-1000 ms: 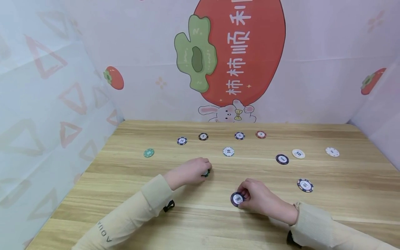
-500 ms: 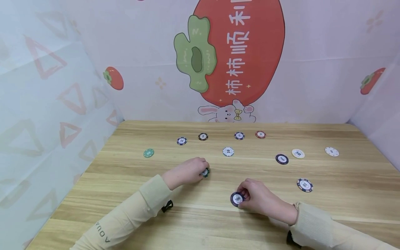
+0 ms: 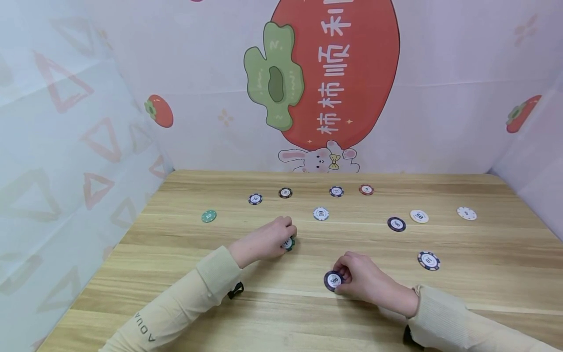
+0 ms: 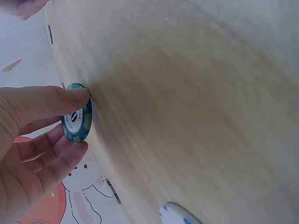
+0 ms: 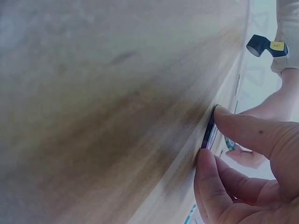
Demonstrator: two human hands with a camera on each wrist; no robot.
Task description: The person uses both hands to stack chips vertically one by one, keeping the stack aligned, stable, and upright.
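Note:
My left hand (image 3: 266,239) grips a green-edged poker chip (image 3: 288,243) by its rim near the table's middle; part of the chip is hidden under the fingers in the head view. In the left wrist view the thumb lies on one side of the green chip (image 4: 74,122), with fingertips on the opposite side. Closer to the front, my right hand (image 3: 369,278) pinches a dark purple poker chip (image 3: 333,280) marked 500 between thumb and fingers, its right edge covered. The right wrist view shows this dark chip (image 5: 210,133) nearly edge-on, low at the tabletop.
Several chips lie apart on the wooden table (image 3: 198,274): a green one (image 3: 208,216) at left, a light blue one (image 3: 321,213) mid-table, a second dark one (image 3: 397,224), a white 50 (image 3: 419,216) and a navy 10 (image 3: 428,260) at right. Printed cloth walls surround the table.
Over the last second my left hand has shifted slightly left with the green chip, and its fingers have risen a little, showing more of the chip. My right hand stays put.

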